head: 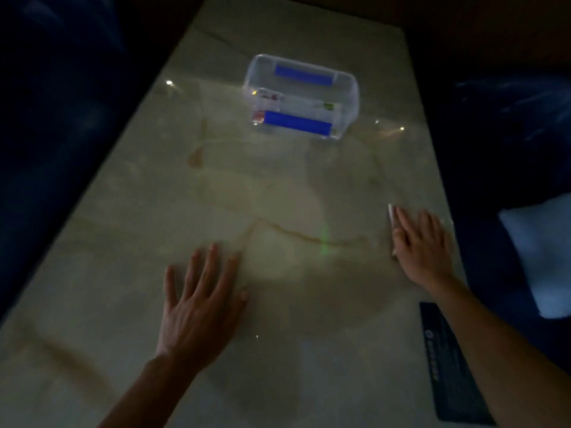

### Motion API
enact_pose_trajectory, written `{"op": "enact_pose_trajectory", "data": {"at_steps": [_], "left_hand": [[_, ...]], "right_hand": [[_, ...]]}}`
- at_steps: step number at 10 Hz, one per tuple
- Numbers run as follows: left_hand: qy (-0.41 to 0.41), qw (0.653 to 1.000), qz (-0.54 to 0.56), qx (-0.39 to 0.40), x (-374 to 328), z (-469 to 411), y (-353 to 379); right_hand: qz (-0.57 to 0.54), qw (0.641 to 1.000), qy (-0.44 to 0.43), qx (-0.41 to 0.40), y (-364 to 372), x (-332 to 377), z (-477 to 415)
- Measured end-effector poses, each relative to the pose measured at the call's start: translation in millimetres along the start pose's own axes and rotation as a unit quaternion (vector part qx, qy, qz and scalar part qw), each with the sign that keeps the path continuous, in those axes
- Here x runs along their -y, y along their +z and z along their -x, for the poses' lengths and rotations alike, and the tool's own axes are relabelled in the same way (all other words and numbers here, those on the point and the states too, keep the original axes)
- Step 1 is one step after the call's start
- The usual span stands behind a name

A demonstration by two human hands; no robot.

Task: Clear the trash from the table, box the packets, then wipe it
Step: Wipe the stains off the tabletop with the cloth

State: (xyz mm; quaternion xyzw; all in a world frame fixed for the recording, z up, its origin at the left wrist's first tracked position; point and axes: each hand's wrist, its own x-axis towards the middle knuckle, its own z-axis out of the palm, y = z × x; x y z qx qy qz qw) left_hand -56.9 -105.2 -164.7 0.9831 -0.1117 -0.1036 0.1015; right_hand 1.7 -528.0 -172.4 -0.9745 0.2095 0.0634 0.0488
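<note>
The scene is dim. A clear plastic box (301, 97) with blue handles stands at the far middle of the pale marble table (216, 196), with packets showing through its wall. My left hand (197, 304) lies flat on the table near me, fingers spread, holding nothing. My right hand (420, 242) presses flat on a white wipe (391, 213) near the table's right edge; only a thin strip of the wipe shows beside my fingers.
A dark printed card (454, 369) lies at the near right corner of the table. Dark blue seating (509, 134) flanks both long sides, and a pale cushion (540, 257) sits on the right.
</note>
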Motion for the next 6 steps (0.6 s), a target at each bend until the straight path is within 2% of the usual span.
{"op": "enact_pose_trajectory", "data": {"at_steps": [1, 3, 6], "left_hand": [[0.000, 1.000, -0.020, 0.009, -4, -2, 2], [-0.015, 0.999, -0.041, 0.024, -8, -1, -3], [-0.018, 0.999, -0.038, 0.012, -11, -2, -6]], "right_hand": [[-0.006, 1.000, 0.009, 0.001, 2, -18, 0], [-0.014, 0.999, 0.029, -0.024, 3, -9, 1], [-0.024, 0.999, 0.032, 0.022, -12, 0, -4]]}}
